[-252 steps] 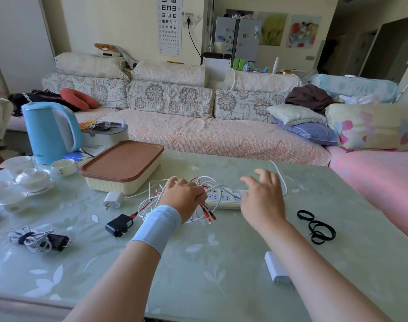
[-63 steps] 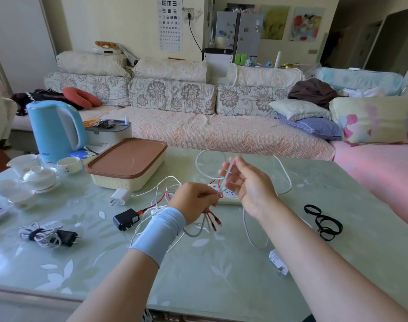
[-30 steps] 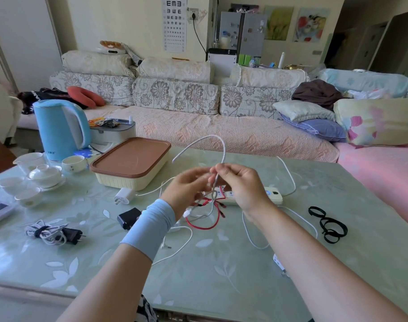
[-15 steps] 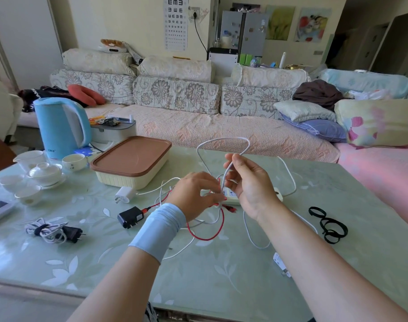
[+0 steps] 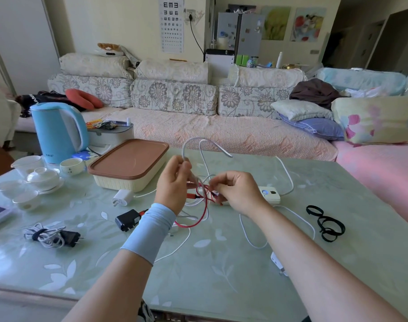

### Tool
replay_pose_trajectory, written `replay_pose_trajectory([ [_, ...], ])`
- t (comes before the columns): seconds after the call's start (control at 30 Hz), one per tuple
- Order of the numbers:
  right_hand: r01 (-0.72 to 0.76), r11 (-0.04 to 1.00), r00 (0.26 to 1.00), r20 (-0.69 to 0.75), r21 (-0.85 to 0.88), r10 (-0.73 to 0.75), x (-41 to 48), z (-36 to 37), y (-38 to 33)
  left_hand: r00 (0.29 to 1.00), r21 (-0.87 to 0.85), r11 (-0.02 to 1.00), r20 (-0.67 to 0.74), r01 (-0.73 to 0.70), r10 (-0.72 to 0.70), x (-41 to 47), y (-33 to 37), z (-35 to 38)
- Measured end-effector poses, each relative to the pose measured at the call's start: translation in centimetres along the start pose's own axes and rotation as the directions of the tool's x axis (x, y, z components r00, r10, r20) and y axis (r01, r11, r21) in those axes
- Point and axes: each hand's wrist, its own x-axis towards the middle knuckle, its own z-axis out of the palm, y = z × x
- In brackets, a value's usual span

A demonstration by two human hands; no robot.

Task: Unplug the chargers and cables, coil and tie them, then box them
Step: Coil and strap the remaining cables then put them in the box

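Observation:
Above the table's middle, my left hand [image 5: 175, 182] grips loops of a white cable [image 5: 206, 145] that arch up over it. My right hand [image 5: 236, 190] pinches the tangle of white and red cables [image 5: 201, 219] just right of the left hand. A white power strip [image 5: 270, 194] lies behind my right hand, partly hidden. A white charger [image 5: 122, 197] and a black charger [image 5: 127, 220] lie left of my left wrist. Another white charger [image 5: 277, 263] peeks out beside my right forearm. A tied cable bundle with a black plug [image 5: 50, 235] lies at the left.
A cream box with a brown lid [image 5: 128, 162] stands behind the chargers. Black strap ties [image 5: 325, 224] lie at the right. A blue kettle [image 5: 56, 131] and white tea cups [image 5: 42, 177] fill the left side. A sofa runs behind the table.
My left hand has risen and taken the white cable loops. My right hand has dropped from the loop to the red and white tangle near the power strip.

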Motion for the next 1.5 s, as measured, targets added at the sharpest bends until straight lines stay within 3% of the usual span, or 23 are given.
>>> replay_pose_trajectory([
  [0.07, -0.025, 1.000, 1.000, 0.014, 0.015, 0.025, 0.0, 0.1, -0.1, 0.999, -0.076, 0.996, 0.003, 0.047, -0.047, 0.1, 0.4, -0.4],
  [0.2, -0.015, 0.996, 0.998, 0.056, -0.086, 0.020, -0.3, 0.9, -0.1, 0.986, -0.043, 0.992, 0.122, 0.117, -0.111, -0.1, 0.5, -0.6],
  [0.3, -0.088, 0.983, 0.995, -0.057, -0.160, 0.080, 0.4, 0.6, 0.4, 0.997, -0.036, 0.998, -0.049, 0.054, -0.056, 0.2, 0.6, -0.5],
  [0.4, -0.166, 0.902, 0.960, -0.275, -0.398, 0.055, 1.2, -0.5, 1.6, 0.972, -0.278, 0.956, -0.182, 0.095, -0.149, 0.8, 0.9, -1.1],
  [0.47, -0.176, 0.813, 0.960, -0.280, -0.555, 0.017, 0.9, -0.7, 1.7, 0.961, -0.514, 0.841, -0.102, 0.169, -0.255, 1.0, 1.2, -1.7],
  [0.57, 0.042, 0.740, 0.978, -0.125, -0.671, -0.169, 0.4, 0.4, 1.4, 0.944, -0.685, 0.677, 0.046, 0.268, -0.327, 1.2, 1.1, -2.1],
  [0.63, 0.310, 0.729, 0.935, 0.058, -0.610, -0.350, 0.0, 1.7, 0.6, 0.940, -0.731, 0.618, 0.091, 0.287, -0.329, 1.2, 1.1, -1.8],
  [0.7, 0.460, 0.692, 0.882, 0.192, -0.557, -0.431, -0.3, 3.0, 0.5, 0.941, -0.773, 0.566, 0.118, 0.287, -0.316, 1.1, 1.3, -1.5],
  [0.77, 0.435, 0.710, 0.900, 0.241, -0.553, -0.363, -0.5, 3.6, 0.8, 0.941, -0.819, 0.501, 0.130, 0.280, -0.313, 1.2, 1.5, -1.6],
  [0.9, 0.160, 0.845, 0.962, 0.273, -0.511, -0.017, -0.3, 2.8, 1.1, 0.950, -0.931, 0.289, 0.140, 0.222, -0.278, 1.3, 2.2, -2.8],
  [0.97, 0.126, 0.870, 0.973, 0.230, -0.477, -0.015, -0.1, 2.5, 1.2, 0.954, -0.960, 0.219, 0.109, 0.173, -0.279, 1.2, 2.3, -3.2],
  [1.0, 0.124, 0.899, 0.980, 0.195, -0.420, -0.044, -0.1, 2.5, 1.2, 0.953, -0.956, 0.244, 0.088, 0.163, -0.290, 1.3, 2.1, -3.3],
  [1.07, 0.165, 0.947, 0.985, 0.093, -0.275, -0.145, 0.1, 2.6, 0.7, 0.945, -0.855, 0.471, 0.063, 0.217, -0.322, 1.6, 1.4, -3.2],
  [1.13, 0.224, 0.959, 0.973, -0.011, -0.176, -0.229, 0.1, 2.6, -0.1, 0.948, -0.594, 0.750, 0.074, 0.291, -0.310, 1.6, 0.7, -2.8],
  [1.23, 0.282, 0.959, 0.954, -0.100, -0.019, -0.282, 0.0, 2.4, -1.5, 0.949, -0.180, 0.949, 0.231, 0.260, -0.216, 0.6, 0.5, -2.0],
  [1.3, 0.307, 0.950, 0.945, -0.139, 0.055, -0.297, -0.2, 2.2, -2.1, 0.924, 0.178, 0.978, 0.345, 0.109, -0.166, -0.1, 0.2, -1.5],
  [1.37, 0.308, 0.948, 0.939, -0.188, 0.086, -0.288, -0.2, 1.9, -2.4, 0.882, 0.470, 0.881, 0.437, -0.057, -0.176, -0.5, -0.5, -0.9],
  [1.43, 0.287, 0.951, 0.942, -0.217, 0.116, -0.257, -0.1, 1.7, -2.4, 0.865, 0.565, 0.820, 0.453, -0.091, -0.216, -0.6, -1.0, -0.6],
  [1.5, 0.244, 0.954, 0.958, -0.194, 0.173, -0.210, 0.1, 1.5, -2.1, 0.884, 0.559, 0.826, 0.418, -0.071, -0.207, -0.5, -1.1, -0.3],
])
